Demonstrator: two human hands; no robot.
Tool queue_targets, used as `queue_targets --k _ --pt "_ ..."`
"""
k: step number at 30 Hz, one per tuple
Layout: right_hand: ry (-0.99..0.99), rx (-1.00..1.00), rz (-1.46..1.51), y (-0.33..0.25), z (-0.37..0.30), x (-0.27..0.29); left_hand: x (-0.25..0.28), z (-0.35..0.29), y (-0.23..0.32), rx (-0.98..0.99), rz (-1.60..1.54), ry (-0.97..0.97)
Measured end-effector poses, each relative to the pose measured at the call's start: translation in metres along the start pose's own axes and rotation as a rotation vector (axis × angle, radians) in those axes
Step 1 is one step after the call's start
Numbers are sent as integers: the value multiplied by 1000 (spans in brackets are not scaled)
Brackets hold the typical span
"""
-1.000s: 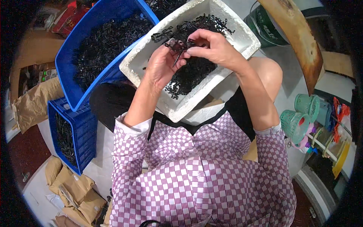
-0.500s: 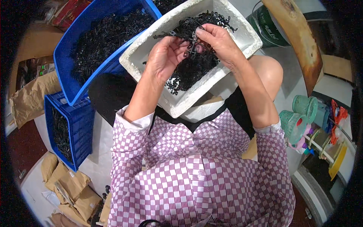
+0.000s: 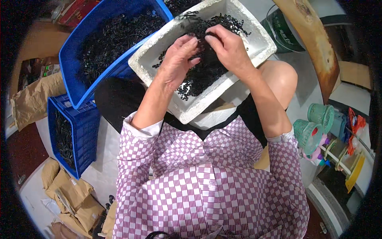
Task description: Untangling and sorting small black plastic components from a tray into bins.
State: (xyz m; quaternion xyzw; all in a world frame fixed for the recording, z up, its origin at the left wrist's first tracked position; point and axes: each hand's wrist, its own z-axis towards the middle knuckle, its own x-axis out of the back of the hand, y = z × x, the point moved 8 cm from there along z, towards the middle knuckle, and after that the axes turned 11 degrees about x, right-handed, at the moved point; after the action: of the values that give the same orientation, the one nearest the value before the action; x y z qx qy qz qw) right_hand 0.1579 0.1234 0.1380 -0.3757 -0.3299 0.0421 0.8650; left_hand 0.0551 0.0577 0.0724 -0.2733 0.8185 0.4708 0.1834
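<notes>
Both my hands are over a white foam box (image 3: pixel 140 63) heaped with small black plastic parts (image 3: pixel 207 67), many joined in chain-like strips. My left hand (image 3: pixel 177 57) has its fingers curled, thumb against the index finger; whatever is between them is hidden. With thumb and index finger, my right hand (image 3: pixel 230 49) pinches a black part whose shape is lost against the dark pile. Just beyond the left fingertips, a black strip (image 3: pixel 188 16) is blurred by motion above the far side of the box.
At the left stand a large blue bin (image 3: pixel 67 79) full of black parts and a smaller blue crate (image 3: pixel 85 133). A green bucket (image 3: pixel 280 34) and a wooden board (image 3: pixel 318 44) are at the right. Green baskets (image 3: pixel 306 135) stand lower right, paper packages (image 3: pixel 75 191) lower left.
The strips held between both hands are no longer stretched there. A blurred black strip now shows farther off. My left hand has turned, with its fingers more curled.
</notes>
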Motion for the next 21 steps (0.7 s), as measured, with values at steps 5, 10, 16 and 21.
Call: queue_targets --k 5,10,16,21 --pt "-67 66 -55 -15 -3 -9 17 6 -3 -26 54 131" --pt "-2 -299 458 11 -9 -17 4 5 -1 -42 -202 -8" --pt "13 -416 654 21 -13 -25 2 2 3 -18 -227 -66" --pt "63 -449 788 23 -13 -21 -6 -7 15 -111 -199 -128"
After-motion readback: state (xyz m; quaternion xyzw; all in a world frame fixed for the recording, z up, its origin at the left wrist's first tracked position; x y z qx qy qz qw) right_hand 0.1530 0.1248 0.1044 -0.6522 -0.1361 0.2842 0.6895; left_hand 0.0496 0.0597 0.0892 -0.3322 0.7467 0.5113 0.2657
